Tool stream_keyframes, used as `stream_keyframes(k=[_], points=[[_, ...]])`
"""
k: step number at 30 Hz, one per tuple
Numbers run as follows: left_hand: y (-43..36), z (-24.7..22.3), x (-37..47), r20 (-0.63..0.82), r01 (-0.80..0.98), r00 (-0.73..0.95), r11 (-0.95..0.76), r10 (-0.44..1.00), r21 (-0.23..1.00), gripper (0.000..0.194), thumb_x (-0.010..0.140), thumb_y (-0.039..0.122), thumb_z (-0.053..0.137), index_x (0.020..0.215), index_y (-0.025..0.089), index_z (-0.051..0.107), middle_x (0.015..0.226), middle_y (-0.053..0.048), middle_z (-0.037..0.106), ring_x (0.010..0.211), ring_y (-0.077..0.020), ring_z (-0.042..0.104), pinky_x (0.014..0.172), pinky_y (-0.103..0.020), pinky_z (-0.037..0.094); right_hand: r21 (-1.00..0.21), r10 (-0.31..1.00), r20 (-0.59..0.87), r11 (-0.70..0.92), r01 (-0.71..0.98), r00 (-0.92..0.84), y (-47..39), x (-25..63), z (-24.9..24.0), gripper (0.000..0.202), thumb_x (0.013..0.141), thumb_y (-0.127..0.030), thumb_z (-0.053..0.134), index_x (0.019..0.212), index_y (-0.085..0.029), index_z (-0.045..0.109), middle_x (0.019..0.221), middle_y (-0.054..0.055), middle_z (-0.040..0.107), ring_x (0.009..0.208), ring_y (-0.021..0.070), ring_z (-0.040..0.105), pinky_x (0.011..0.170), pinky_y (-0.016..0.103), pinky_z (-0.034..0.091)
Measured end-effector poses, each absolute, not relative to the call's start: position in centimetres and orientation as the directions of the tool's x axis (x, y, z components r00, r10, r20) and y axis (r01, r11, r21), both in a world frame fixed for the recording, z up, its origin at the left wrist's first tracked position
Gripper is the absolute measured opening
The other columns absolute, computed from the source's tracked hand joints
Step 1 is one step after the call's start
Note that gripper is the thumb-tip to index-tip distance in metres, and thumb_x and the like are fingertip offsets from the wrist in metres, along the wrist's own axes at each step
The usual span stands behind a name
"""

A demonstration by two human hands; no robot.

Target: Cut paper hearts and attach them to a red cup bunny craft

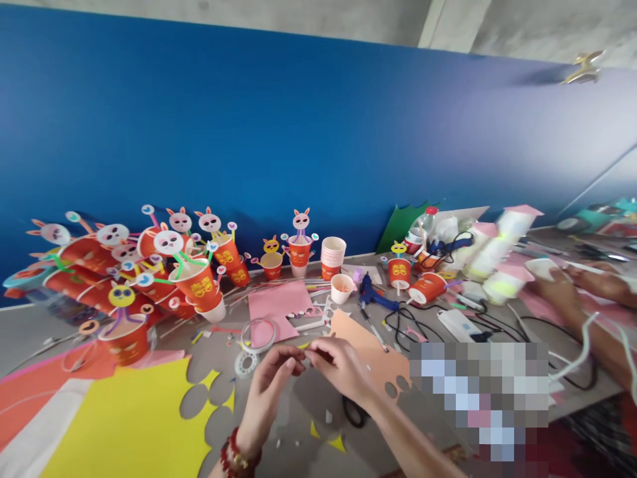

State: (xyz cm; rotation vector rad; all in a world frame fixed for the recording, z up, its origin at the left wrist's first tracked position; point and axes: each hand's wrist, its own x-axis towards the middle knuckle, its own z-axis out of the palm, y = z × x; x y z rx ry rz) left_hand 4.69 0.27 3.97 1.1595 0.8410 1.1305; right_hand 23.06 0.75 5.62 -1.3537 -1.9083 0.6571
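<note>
My left hand [273, 382] and my right hand [339, 366] meet fingertip to fingertip over the grey table, low in the middle of the head view. Both are closed in a pinch, and whatever lies between the fingertips is too small to make out. A bit of yellow shows just behind them. Left of my hands lie a roll of clear tape [258, 335] and a small white ring-shaped spool [246, 364]. Orange card [361, 342] with cut-out holes lies beyond my right hand, and pink paper [279, 302] is farther back.
Red paper cups with animal faces [196, 285] crowd the left. Yellow card [134, 418] covers the near left. A cup stack [333, 257], a small cup of scraps [342, 289], a blue glue gun [378, 295] and black cables lie beyond. Another person's hands [557, 295] work at right.
</note>
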Motion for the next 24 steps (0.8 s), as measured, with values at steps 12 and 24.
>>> stream_keyframes(k=[12, 24], points=[[0.1, 3.0, 5.5, -0.032, -0.228, 0.324, 0.111, 0.946, 0.967, 0.031, 0.088, 0.046, 0.063, 0.092, 0.016, 0.069, 0.087, -0.007, 0.071, 0.078, -0.0172, 0.062, 0.075, -0.029, 0.048, -0.244, 0.865, -0.008, -0.488, 0.838, 0.501, 10.2, 41.1, 6.7, 0.029, 0.093, -0.023, 0.047, 0.106, -0.011, 0.071, 0.109, 0.024, 0.069, 0.097, 0.0364, 0.069, 0.081, 0.048, 0.051], [0.4, 2.5, 5.4, -0.002, -0.219, 0.322, 0.077, 0.947, 0.973, 0.032, 0.087, 0.048, 0.064, 0.091, 0.017, 0.069, 0.084, -0.007, 0.071, 0.077, -0.0173, 0.062, 0.074, -0.029, 0.049, -0.353, 0.698, 0.405, -0.476, 0.806, 0.590, 4.3, 41.2, 6.2, 0.039, 0.097, -0.033, 0.043, 0.117, -0.015, 0.071, 0.113, 0.017, 0.073, 0.096, 0.0316, 0.071, 0.074, 0.036, 0.052]])
